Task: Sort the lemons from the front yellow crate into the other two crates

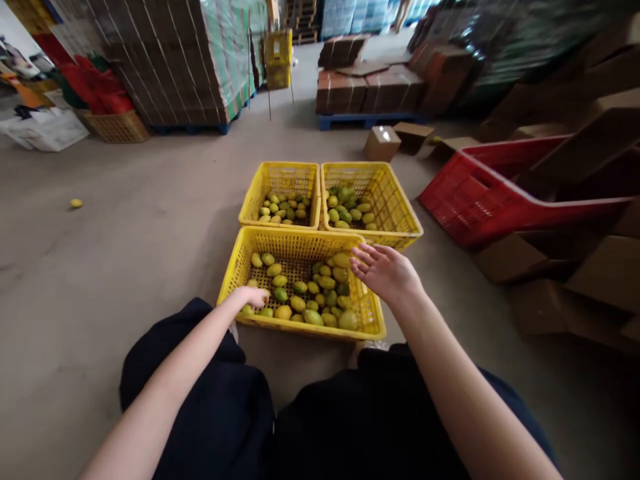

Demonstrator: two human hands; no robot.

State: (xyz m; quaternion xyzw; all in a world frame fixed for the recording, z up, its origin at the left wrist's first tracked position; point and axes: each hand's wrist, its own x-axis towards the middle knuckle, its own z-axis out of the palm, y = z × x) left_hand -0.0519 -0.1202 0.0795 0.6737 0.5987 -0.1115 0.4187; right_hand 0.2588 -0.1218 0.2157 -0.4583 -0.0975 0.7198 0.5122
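Lemons point(313, 317), yellow to green, lie loose in the near yellow crate point(305, 328), mostly heaped toward its right side. My left hand point(254, 297) reaches over the crate's front left rim, its fingers curled around a lemon that they partly hide. Above the right end of that crate, my right hand point(387, 272) is held open, palm turned up and fingers stretched out, with nothing in it. Just behind stand a left yellow crate point(243, 212) and a right yellow crate point(407, 207), each with more lemons in the bottom.
A red crate point(480, 200) with cardboard in it stands at the right, among open cardboard boxes point(545, 307). One lemon point(76, 203) lies on the floor at the left. Farther back are loaded blue pallets point(370, 121), a small carton point(383, 143) and a wicker basket point(117, 127).
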